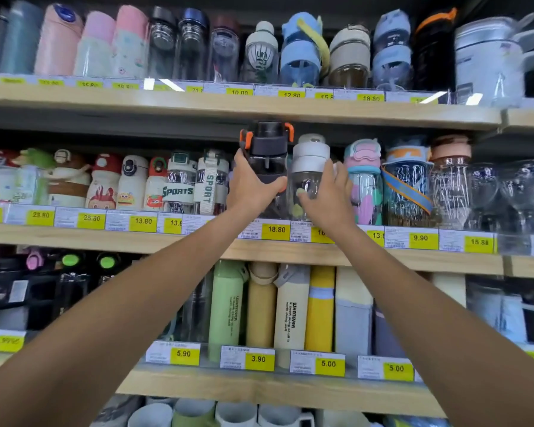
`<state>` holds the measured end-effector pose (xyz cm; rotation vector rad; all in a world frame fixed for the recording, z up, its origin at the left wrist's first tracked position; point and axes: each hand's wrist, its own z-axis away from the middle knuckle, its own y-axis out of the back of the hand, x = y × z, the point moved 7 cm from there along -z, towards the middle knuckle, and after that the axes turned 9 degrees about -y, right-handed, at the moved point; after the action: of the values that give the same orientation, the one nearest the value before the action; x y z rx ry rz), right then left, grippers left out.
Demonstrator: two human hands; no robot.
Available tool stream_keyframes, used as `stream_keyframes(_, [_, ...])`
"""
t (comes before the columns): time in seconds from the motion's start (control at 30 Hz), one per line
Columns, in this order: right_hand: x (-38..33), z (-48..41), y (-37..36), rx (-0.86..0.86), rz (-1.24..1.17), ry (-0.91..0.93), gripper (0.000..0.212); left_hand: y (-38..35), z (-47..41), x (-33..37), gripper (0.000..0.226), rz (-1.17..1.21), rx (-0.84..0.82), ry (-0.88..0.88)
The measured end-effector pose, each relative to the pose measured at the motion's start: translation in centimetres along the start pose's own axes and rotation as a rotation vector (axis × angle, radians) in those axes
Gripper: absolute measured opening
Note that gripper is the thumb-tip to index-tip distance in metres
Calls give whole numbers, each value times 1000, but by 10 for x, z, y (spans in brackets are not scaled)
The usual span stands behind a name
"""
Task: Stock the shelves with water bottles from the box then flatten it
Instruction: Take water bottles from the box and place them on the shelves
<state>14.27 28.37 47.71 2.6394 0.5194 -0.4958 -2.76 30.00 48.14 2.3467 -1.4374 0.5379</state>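
The black bottle point(267, 155) is gripped by the left hand point(250, 186), the grey-lidded bottle point(309, 167) beside it by the right hand point(327, 195), both at the middle shelf point(136, 238); little room is left beneath the upper shelf point(259, 107).

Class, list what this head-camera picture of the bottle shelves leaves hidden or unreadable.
Head view throughout.
Box: out of frame.
Price tag under the white-lidded bottle: right forearm covers its last digits.
Black bottle, lower body: partly behind the left hand.
Top-left price tags: blurred.

A shop: wooden shelves point(259, 251) packed with rows of drinking bottles point(290, 309), yellow price tags point(276, 230) along each front edge.
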Motion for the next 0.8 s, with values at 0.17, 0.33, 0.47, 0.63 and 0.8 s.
stream_keyframes(0.17, [5, 3, -8, 56, 13, -7, 85, -10, -2, -15, 111, -74, -90, 58])
stream_keyframes(0.33, [11, 5, -15, 51, 14, -75, 95, -13, -12, -16, 101, -100, -216, 152])
stream_keyframes(0.47, [14, 5, -16, 32, 37, -101, 96, -17, -16, -25, 90, -69, -263, 211])
stream_keyframes(0.63, [14, 7, -14, 15, 43, -122, 92, -21, -8, -26, 93, -136, -278, 230])
stream_keyframes(0.8, [14, 11, -12, -16, 40, -157, 89, -15, -4, -21, 67, 61, -221, 282])
